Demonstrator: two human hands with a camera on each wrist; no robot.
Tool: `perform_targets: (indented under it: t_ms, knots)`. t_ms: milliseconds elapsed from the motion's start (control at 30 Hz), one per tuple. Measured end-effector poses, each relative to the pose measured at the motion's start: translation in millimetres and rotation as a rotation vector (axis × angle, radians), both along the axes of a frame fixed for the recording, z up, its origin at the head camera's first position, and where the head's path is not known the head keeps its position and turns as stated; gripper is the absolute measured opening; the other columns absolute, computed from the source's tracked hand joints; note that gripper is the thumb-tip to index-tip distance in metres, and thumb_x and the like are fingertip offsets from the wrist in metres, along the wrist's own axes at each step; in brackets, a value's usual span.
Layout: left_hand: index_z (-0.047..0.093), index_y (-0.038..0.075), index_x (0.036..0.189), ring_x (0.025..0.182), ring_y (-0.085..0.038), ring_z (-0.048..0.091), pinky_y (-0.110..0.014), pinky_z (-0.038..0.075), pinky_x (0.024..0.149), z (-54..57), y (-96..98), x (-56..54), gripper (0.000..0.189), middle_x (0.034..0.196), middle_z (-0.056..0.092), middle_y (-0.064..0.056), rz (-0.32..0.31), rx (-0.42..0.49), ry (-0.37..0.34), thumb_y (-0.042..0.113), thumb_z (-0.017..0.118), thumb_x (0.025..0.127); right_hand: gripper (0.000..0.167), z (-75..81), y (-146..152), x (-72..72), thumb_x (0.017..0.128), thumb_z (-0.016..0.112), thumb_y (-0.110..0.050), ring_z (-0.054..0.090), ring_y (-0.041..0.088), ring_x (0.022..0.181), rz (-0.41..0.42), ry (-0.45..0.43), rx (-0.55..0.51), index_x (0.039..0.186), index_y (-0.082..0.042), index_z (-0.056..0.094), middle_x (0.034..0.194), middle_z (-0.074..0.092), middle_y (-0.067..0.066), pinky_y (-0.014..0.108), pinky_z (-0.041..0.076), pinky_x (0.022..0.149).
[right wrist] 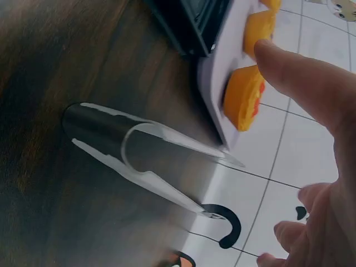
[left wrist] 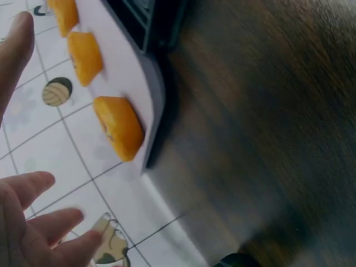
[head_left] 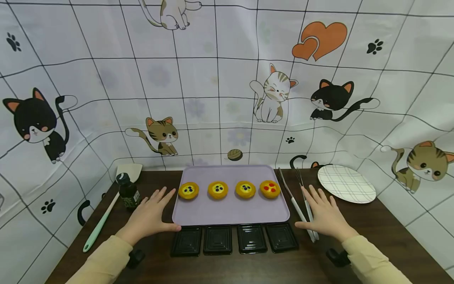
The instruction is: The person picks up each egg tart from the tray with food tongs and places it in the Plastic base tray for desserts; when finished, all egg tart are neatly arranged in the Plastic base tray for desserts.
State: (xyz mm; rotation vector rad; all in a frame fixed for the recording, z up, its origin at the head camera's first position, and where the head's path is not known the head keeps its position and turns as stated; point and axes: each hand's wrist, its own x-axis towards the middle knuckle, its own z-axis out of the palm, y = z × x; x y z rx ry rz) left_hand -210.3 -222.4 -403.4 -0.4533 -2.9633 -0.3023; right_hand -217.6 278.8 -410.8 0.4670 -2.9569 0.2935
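Observation:
My left hand (head_left: 152, 213) has its fingers spread, its thumb close to the front left corner of a lilac tray (head_left: 230, 215). My right hand (head_left: 324, 213) is also spread, over or beside metal tongs (head_left: 299, 209); no grip on them shows. The right wrist view shows the tongs (right wrist: 139, 171) lying on the table, apart from the fingers. Along the tray sit several yellow tarts in a row: one with red dots (head_left: 270, 189), the others, such as the leftmost tart (head_left: 188, 191), with dark dots. Several small black plastic trays (head_left: 217, 240) line the tray's front edge.
A dark bottle (head_left: 128, 193) stands beyond my left hand, beside a spatula with a mint handle (head_left: 101, 228). At the back right a white checked plate (head_left: 347, 184) lies near the wall. A cat-print sheet (head_left: 220, 79) hangs behind the brown table (head_left: 213, 272).

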Motion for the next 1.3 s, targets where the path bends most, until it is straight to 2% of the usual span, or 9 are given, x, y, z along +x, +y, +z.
perform_targets:
  t_ms: [200, 367, 500, 633, 733, 900, 1000, 1133, 1300]
  knots:
    - [0.043, 0.003, 0.140, 0.116, -0.042, 0.054, -0.055, 0.046, 0.085, -5.7, 0.4, -7.8, 0.097, 0.134, 0.052, -0.022, 0.038, 0.074, -0.155, 0.061, 0.073, 0.068, 0.116, -4.5, 0.5, -6.9, 0.069, 0.073, -0.059, 0.026, 0.055, 0.131, 0.000, -0.021, -0.008, 0.151, -0.005, 0.012, 0.150, 0.022, 0.031, 0.071, 0.020, 0.099]
    - [0.053, -0.002, 0.130, 0.111, -0.039, 0.058, -0.052, 0.047, 0.086, -9.9, -2.2, -16.1, 0.080, 0.123, 0.060, -0.023, 0.053, 0.113, -0.192, 0.052, 0.074, 0.074, 0.115, -9.7, 0.6, -16.2, 0.068, 0.078, -0.053, 0.030, 0.055, 0.129, -0.022, -0.060, -0.040, 0.143, 0.012, 0.021, 0.144, 0.028, 0.036, 0.066, 0.023, 0.101]
    - [0.057, -0.004, 0.124, 0.105, -0.038, 0.060, -0.051, 0.048, 0.085, -13.9, -0.3, -24.8, 0.069, 0.114, 0.063, -0.022, 0.059, 0.154, -0.219, 0.042, 0.075, 0.077, 0.111, -16.1, 0.2, -26.5, 0.069, 0.078, -0.051, 0.034, 0.055, 0.126, -0.073, -0.083, -0.035, 0.137, 0.020, 0.026, 0.139, 0.032, 0.040, 0.062, 0.029, 0.100]
    - [0.054, -0.009, 0.124, 0.095, -0.035, 0.063, -0.048, 0.050, 0.081, -19.1, 3.7, -32.9, 0.068, 0.105, 0.066, -0.022, 0.090, 0.197, -0.255, 0.036, 0.076, 0.078, 0.105, -18.2, -0.7, -34.3, 0.072, 0.076, -0.050, 0.042, 0.057, 0.117, -0.148, -0.103, -0.017, 0.132, 0.025, 0.030, 0.132, 0.037, 0.043, 0.060, 0.038, 0.093]
    - [0.052, -0.012, 0.125, 0.086, -0.029, 0.064, -0.044, 0.052, 0.076, -22.0, 5.7, -38.8, 0.069, 0.096, 0.067, -0.018, 0.132, 0.227, -0.282, 0.034, 0.075, 0.079, 0.102, -16.7, -1.1, -39.9, 0.075, 0.074, -0.047, 0.045, 0.057, 0.112, -0.196, -0.152, -0.038, 0.130, 0.026, 0.031, 0.126, 0.040, 0.046, 0.059, 0.040, 0.091]
    - [0.053, -0.016, 0.120, 0.066, -0.021, 0.063, -0.037, 0.053, 0.064, -24.4, 8.7, -44.3, 0.062, 0.082, 0.068, -0.012, 0.195, 0.299, -0.317, 0.027, 0.075, 0.080, 0.091, -16.3, -3.4, -48.7, 0.077, 0.073, -0.042, 0.048, 0.054, 0.109, -0.231, -0.215, -0.064, 0.124, 0.027, 0.037, 0.120, 0.046, 0.044, 0.057, 0.042, 0.090]
    - [0.054, -0.017, 0.116, 0.060, -0.020, 0.064, -0.035, 0.053, 0.059, -25.4, 10.5, -45.3, 0.055, 0.080, 0.067, -0.013, 0.231, 0.354, -0.348, 0.021, 0.074, 0.081, 0.079, -17.6, -6.6, -52.6, 0.077, 0.074, -0.039, 0.057, 0.048, 0.095, -0.240, -0.234, -0.080, 0.115, 0.025, 0.046, 0.106, 0.055, 0.038, 0.053, 0.048, 0.081]
    - [0.056, -0.017, 0.113, 0.061, -0.022, 0.066, -0.036, 0.055, 0.060, -27.3, 12.0, -47.4, 0.047, 0.087, 0.066, -0.019, 0.260, 0.410, -0.380, 0.017, 0.071, 0.084, 0.061, -17.1, -10.3, -58.7, 0.076, 0.075, -0.035, 0.061, 0.034, 0.075, -0.251, -0.261, -0.106, 0.097, 0.018, 0.054, 0.087, 0.060, 0.025, 0.047, 0.051, 0.067]
    - [0.059, -0.017, 0.107, 0.065, -0.025, 0.067, -0.036, 0.055, 0.058, -24.2, 12.2, -52.3, 0.038, 0.088, 0.066, -0.022, 0.276, 0.466, -0.418, 0.012, 0.069, 0.085, 0.047, -16.3, -13.7, -64.8, 0.075, 0.075, -0.033, 0.057, 0.025, 0.065, -0.259, -0.286, -0.101, 0.083, 0.010, 0.057, 0.076, 0.059, 0.016, 0.043, 0.050, 0.062]
